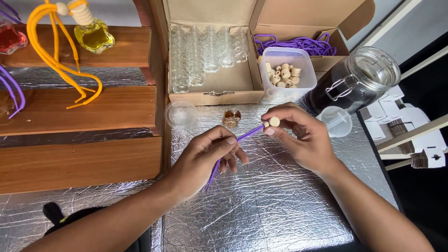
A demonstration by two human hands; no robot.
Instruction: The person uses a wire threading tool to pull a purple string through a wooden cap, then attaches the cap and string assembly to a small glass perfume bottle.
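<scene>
Both forearms come in from the near edge over the foil-covered desk (pixel 280 205). Our left hand (pixel 205 156) has its fingers closed on one purple cord (pixel 233 144), keeping it stiff and aimed to the right. Our right hand (pixel 303 137) pinches one wooden bead (pixel 274 122) at the cord tip, hole toward the cord, so the two meet above the desk. Behind them we count one small amber bottle (pixel 231 116), two round clear lids (pixel 181 114), one tub of beads (pixel 285 72), one dark jar (pixel 357 81) and two cardboard boxes (pixel 210 91), close for easy reach.
</scene>
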